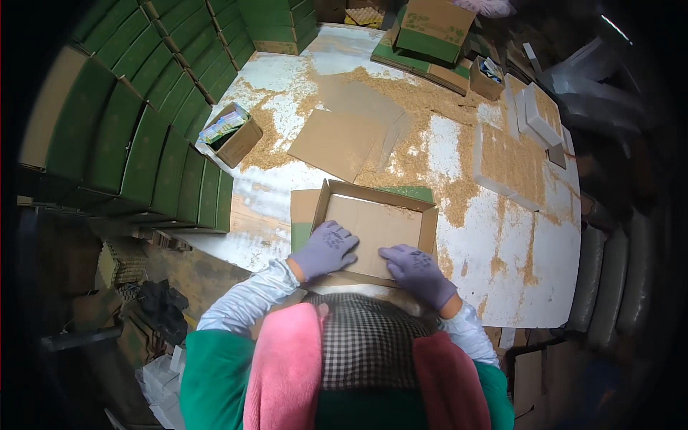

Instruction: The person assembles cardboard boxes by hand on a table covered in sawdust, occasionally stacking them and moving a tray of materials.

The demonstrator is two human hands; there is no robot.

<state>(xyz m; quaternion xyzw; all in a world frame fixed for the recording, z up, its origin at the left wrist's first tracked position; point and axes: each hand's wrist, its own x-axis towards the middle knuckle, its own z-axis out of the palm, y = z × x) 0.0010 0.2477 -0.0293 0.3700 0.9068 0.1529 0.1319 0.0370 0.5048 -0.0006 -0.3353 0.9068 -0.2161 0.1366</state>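
Nearest, lower centre: person in green sleeves with pale cuffs, a pink cloth at each side of a black-and-white checked garment.

Two hands, both in grey-purple gloves, well apart from each other. Left hand lies over the left near part of the open box, fingers loosely extended onto its floor. Right hand at the near right part, fingertips on the floor too; neither is clamped on anything.

Box, count one, sits just below mid-frame: shallow, plain brown inside, low upright walls, roughly rectangular, set slightly askew. A few crumbs of shavings along its far inner edge. Brown and green board shows past its left and far sides. The gloves hide part of the left wall and near edge.

Under it, a white table, strewn with tan shavings, thickest to the right and beyond the box. Past the box, at least two flat cardboard sheets, overlapping.

Small cartons holding packets, two: one left of the sheets, one at upper right. White blocks with shavings on top, at least two, right side.

Green boxes stacked along the upper left, well over a dozen. Farthest, top centre-right: one larger green-and-brown carton.
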